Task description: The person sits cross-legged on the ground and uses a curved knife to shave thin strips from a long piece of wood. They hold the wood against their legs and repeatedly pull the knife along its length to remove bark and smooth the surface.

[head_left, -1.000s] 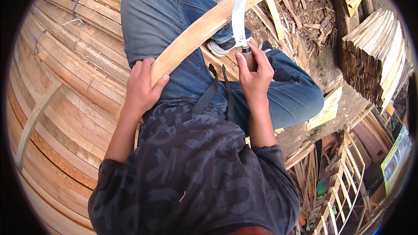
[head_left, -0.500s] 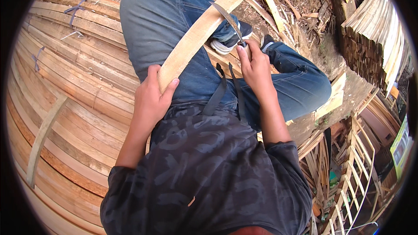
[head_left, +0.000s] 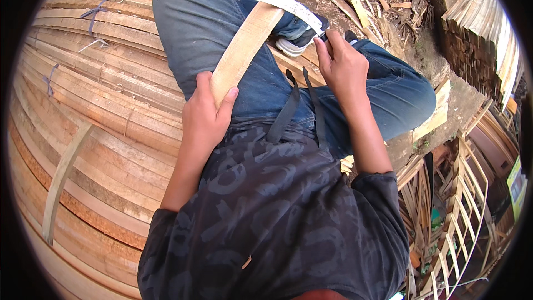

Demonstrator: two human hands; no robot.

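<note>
My left hand (head_left: 210, 110) is closed around the near end of a long, flat wooden slat (head_left: 250, 39), its thumb on top. The slat slants up and away to the right across my jeans. In my right hand (head_left: 343, 64) is the handle of a knife with a long, slightly curved blade (head_left: 293, 8). The blade lies across the slat's face about midway along it, catching bright light. Most of the knife's handle is hidden by my fingers.
Rows of wooden slats (head_left: 105, 116) cover the left side, some tied with strips (head_left: 100, 10). Wood scraps (head_left: 355, 0) litter the ground ahead. At the right are a stack of boards (head_left: 483, 39) and a slatted wooden frame (head_left: 458, 211). My crossed legs sit beneath the slat.
The knife's blade has turned, so its face now shines white. My right hand has shifted right and slightly nearer, while the whole view has moved a little.
</note>
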